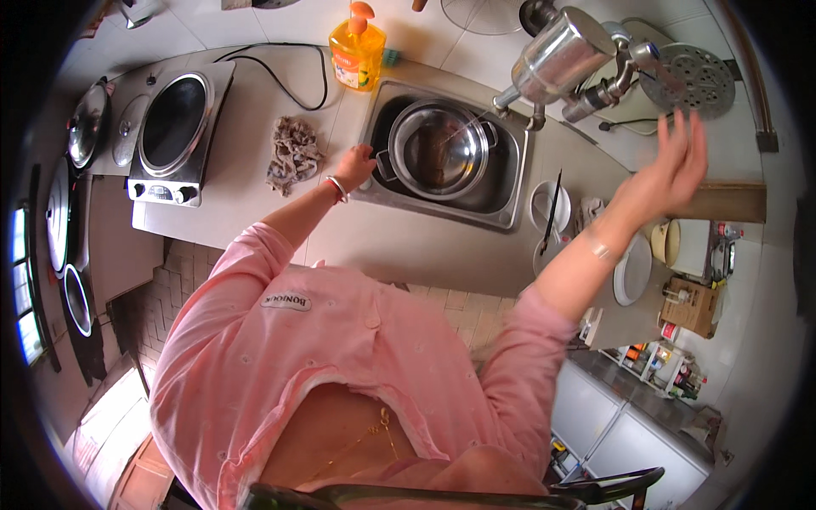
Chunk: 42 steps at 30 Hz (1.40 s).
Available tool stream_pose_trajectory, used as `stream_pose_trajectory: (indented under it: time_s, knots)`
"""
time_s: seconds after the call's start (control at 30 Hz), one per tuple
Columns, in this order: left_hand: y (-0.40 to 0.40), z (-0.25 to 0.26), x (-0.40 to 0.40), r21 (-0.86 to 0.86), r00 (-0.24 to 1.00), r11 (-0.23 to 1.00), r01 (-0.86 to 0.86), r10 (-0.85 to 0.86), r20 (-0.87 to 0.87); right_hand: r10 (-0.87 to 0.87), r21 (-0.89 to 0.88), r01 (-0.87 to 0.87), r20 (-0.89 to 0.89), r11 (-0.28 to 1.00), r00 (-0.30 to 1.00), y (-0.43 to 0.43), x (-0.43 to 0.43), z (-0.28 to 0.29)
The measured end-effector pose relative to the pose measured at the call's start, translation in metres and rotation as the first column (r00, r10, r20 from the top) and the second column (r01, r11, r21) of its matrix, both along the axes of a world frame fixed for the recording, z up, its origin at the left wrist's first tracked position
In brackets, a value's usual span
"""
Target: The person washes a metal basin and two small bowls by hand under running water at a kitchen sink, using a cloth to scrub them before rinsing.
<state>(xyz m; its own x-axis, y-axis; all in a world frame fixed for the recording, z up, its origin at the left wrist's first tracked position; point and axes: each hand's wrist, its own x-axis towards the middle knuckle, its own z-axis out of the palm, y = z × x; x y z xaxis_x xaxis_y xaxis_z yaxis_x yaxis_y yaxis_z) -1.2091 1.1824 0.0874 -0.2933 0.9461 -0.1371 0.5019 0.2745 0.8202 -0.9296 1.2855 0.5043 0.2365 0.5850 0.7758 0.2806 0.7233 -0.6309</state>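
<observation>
My left hand is at the left rim of the metal sink, fingers curled beside the left handle of a two-handled stainless steel pot; whether it grips the handle is unclear. The pot stands in the sink. A thin stream of water runs into it from the metal filter faucet above. My right hand is raised at the right, slightly blurred, fingers spread and holding nothing. Its fingertips appear just below the round perforated metal plate on the wall; contact cannot be told.
A crumpled cloth and an induction cooker are on the counter to the left. A bottle of orange dish soap stands behind the sink. White bowls with black chopsticks sit right of it, near a white oval dish.
</observation>
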Motion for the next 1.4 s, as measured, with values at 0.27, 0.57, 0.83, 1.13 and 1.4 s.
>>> stream_pose_trajectory:
  time_s: [0.27,0.57,0.83,1.13,1.4]
  knots:
    - [0.040,-0.040,0.033,-0.089,0.986,0.996,-0.028,0.013,-0.164,0.382,-0.576,-0.014,0.522,0.817,0.762,-0.023,-0.023,-0.361]
    - [0.055,0.006,0.040,-0.372,0.923,0.928,0.006,0.138,0.359,0.367,-0.544,0.453,0.829,0.706,0.423,0.007,-0.080,-0.503]
    - [0.050,-0.006,0.032,-0.361,0.915,0.930,0.064,0.090,0.393,0.243,-0.803,-0.136,0.012,0.580,0.970,0.071,-0.156,-0.479]
    - [0.047,-0.036,0.029,-0.323,0.811,0.946,0.010,0.181,0.556,0.881,-0.914,-0.252,0.189,0.319,0.433,-0.034,-0.085,-0.460]
    - [0.051,-0.037,0.012,-0.295,0.827,0.952,0.081,0.101,0.553,0.334,-0.173,0.492,0.906,0.853,-0.261,0.005,-0.009,-0.450]
